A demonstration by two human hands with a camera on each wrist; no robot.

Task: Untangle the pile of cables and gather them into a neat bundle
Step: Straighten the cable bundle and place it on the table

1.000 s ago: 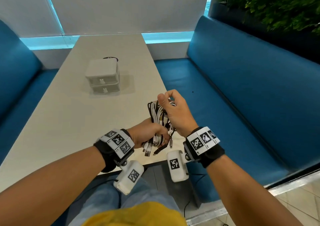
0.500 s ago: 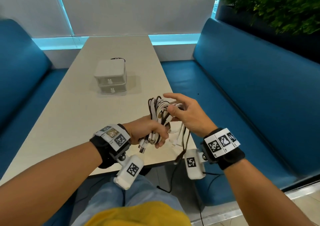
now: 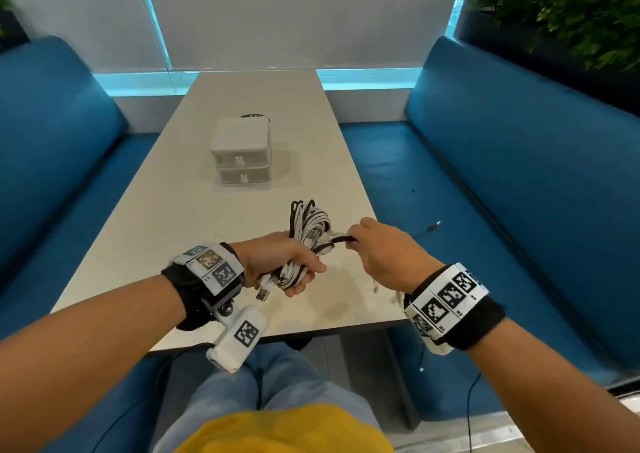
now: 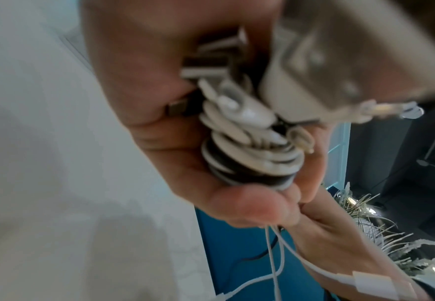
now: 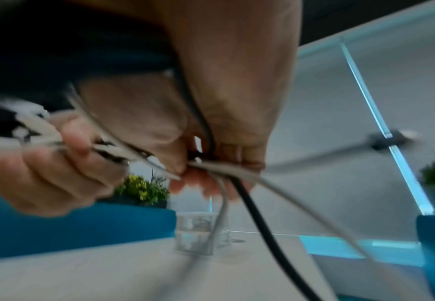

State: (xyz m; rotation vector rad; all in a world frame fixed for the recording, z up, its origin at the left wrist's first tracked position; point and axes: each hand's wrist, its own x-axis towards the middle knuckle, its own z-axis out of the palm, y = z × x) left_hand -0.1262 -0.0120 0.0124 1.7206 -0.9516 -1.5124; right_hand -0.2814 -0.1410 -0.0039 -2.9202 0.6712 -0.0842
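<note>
A bundle of white and dark cables (image 3: 306,234) stands looped above the near end of the table (image 3: 173,230). My left hand (image 3: 287,262) grips the bundle low down, with plug ends sticking out below the fist. In the left wrist view the coiled cables (image 4: 244,142) fill that palm. My right hand (image 3: 374,248) is to the right of the bundle and pinches a few loose strands (image 3: 341,238) pulled sideways from it. The right wrist view shows a black cable (image 5: 257,213) and grey ones (image 5: 221,205) running down from those fingers (image 5: 185,179).
A small white two-drawer box (image 3: 241,152) sits mid-table beyond my hands. Blue bench seats (image 3: 485,192) flank the table on both sides. A loose plug end (image 3: 433,226) lies over the right seat. Plants (image 3: 571,12) stand behind the right bench.
My right hand moved from the top of the bundle out to the right and drew a few strands with it. The left hand kept its grip and the view shifted leftward over the table.
</note>
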